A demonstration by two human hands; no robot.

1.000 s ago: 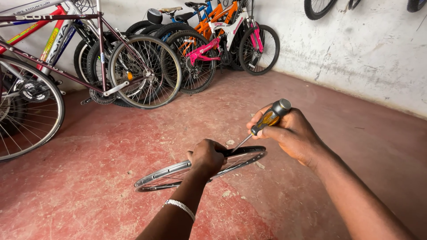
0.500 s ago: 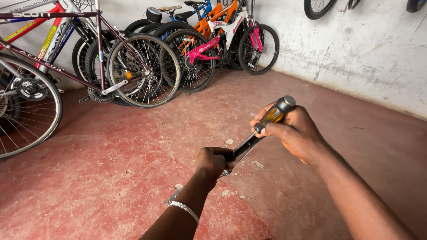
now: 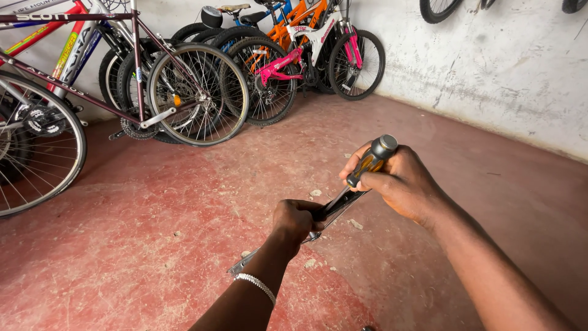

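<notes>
Two hands work a screwdriver against a bicycle rim.

Left hand [image 3: 297, 219] clenches the rim [image 3: 251, 260], seen edge-on. Right hand [image 3: 398, 181] grasps the screwdriver [image 3: 367, 164], its shaft meeting the rim just beside the left fist.

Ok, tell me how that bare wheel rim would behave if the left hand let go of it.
The rim looks like thin bare metal, so probably light and fairly stiff. Only the left hand holds it tilted, edge-on above the floor, so it would likely drop flat, perhaps wobbling. The screwdriver in the right hand might briefly catch it.
</notes>
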